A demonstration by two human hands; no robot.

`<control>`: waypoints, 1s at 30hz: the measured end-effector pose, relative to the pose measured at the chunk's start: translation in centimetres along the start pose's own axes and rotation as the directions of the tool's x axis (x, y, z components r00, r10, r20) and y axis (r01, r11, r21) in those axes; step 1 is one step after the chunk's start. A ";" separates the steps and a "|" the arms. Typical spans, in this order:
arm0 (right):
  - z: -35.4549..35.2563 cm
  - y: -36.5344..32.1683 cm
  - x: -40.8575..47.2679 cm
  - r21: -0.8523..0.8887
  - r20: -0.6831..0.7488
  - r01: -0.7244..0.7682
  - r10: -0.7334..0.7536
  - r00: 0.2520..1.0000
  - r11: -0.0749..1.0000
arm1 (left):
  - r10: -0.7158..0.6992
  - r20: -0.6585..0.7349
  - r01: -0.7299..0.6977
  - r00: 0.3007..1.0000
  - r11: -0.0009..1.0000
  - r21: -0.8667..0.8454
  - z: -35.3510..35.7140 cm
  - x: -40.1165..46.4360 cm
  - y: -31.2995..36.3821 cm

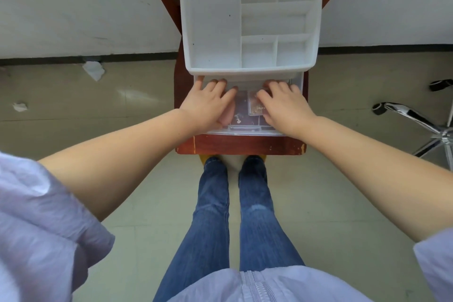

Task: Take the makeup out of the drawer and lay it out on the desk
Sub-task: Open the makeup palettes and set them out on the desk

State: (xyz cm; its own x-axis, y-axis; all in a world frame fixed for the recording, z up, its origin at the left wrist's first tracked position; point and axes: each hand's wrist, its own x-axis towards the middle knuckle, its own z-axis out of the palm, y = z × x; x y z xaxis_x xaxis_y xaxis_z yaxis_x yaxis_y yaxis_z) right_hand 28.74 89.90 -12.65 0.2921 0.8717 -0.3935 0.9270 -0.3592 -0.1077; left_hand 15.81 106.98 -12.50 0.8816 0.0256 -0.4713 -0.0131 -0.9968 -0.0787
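Two hands are reaching into the clear plastic drawer [247,127] in my head view, which is pulled out from under a white organiser [250,19] whose top is split into compartments. The whole unit is sitting on a dark red wooden chair seat [242,146]. My left hand [207,105] is lying inside the drawer on its left side, fingers stretched forward and fairly straight, tips pointing under the organiser's front edge; I cannot tell whether it is gripping anything. My right hand [284,105] is lying on the right side, fingers slightly bent and spread, and I cannot tell what, if anything, is under them. Between the hands I am seeing the makeup [256,105], flat pale packets with brownish marks, lying on the drawer floor. Farther out, crumpled paper [94,70] is lying on the floor at left, and a chrome chair base [416,117] is showing at right.
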 end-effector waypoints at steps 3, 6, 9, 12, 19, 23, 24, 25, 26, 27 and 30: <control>0.1 0.0 0.6 -0.003 0.006 -0.029 0.029 1.000 1.000 | -0.041 -0.060 0.041 0.997 0.999 -0.006 0.0 -0.1 0.3; -0.1 0.1 0.9 -0.033 0.025 -0.014 0.015 1.000 0.999 | -0.066 -0.009 0.066 0.998 0.997 0.044 0.2 -0.1 0.9; -0.8 0.1 0.7 0.051 -0.008 -0.037 0.037 0.999 0.998 | -0.045 -0.017 0.045 0.999 0.999 -0.014 -0.1 0.0 0.9; -2.6 -0.1 -0.9 0.325 -0.050 -0.081 0.103 0.993 0.942 | -0.052 -0.057 0.034 0.997 0.961 -0.276 -1.8 -1.4 0.5; -3.1 -2.9 -8.1 0.653 0.308 -0.145 -0.085 0.948 0.743 | 0.237 0.446 0.227 0.863 0.607 -0.762 -3.1 -7.9 2.0; -0.5 -3.3 -8.1 0.637 0.495 -0.365 0.003 0.869 0.679 | 0.189 0.632 0.517 0.751 0.425 -0.742 -0.9 -8.0 3.2; -0.2 -3.1 -7.8 0.635 0.484 -0.376 0.032 0.874 0.675 | 0.163 0.625 0.530 0.764 0.395 -0.750 -0.7 -7.7 3.3; 0.0 -2.9 -7.5 0.634 0.464 -0.373 0.053 0.884 0.677 | 0.142 0.608 0.525 0.781 0.379 -0.762 -0.7 -7.3 3.3; 0.1 -2.6 -7.2 0.639 0.442 -0.371 0.074 0.894 0.673 | 0.126 0.585 0.508 0.801 0.374 -0.776 -0.8 -6.9 3.2; 0.0 -2.2 -6.9 0.651 0.421 -0.373 0.094 0.902 0.661 | 0.110 0.559 0.487 0.822 0.376 -0.789 -1.1 -6.5 3.2; -0.8 -1.0 -5.4 0.639 0.378 -0.364 0.136 0.916 0.677 | 0.034 0.499 0.442 0.866 0.414 -0.795 -1.9 -4.9 2.5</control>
State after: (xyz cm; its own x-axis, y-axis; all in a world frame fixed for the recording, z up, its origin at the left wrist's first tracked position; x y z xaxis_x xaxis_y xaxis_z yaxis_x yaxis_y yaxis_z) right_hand 26.45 85.83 -9.65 0.3052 0.6236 -0.7198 0.3708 -0.7740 -0.5133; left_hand 12.38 104.25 -8.68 0.5271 0.0256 -0.8494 0.7598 -0.4618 0.4576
